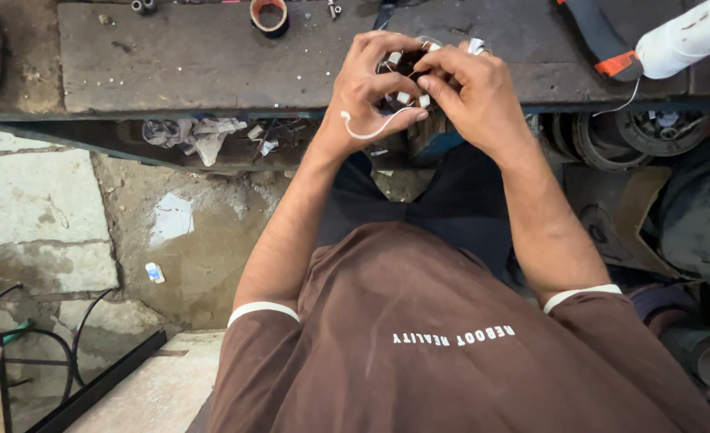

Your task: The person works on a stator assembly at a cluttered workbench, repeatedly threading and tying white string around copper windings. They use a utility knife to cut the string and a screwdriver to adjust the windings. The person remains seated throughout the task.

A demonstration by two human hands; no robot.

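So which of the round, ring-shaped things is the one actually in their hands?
The small dark ring with white tabs, gripped between the left hand and right hand. The tape roll lies untouched on the bench.

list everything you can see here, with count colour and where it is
small round part: one, dark with white tabs, held between both hands over the bench edge
white wire: one, curling from the part under the left hand
workbench: one, dark grey and worn, across the top
tape roll: one, tan, top of the bench
white tube: one, top right corner
orange and black tool: one, on the bench at right
crumpled rags: a few, grey, on the shelf under the bench
round metal parts: several, dark, under the bench at right
stone floor: grey slabs, left
shirt: one, brown, bottom centre
left hand: on the part
right hand: on the part
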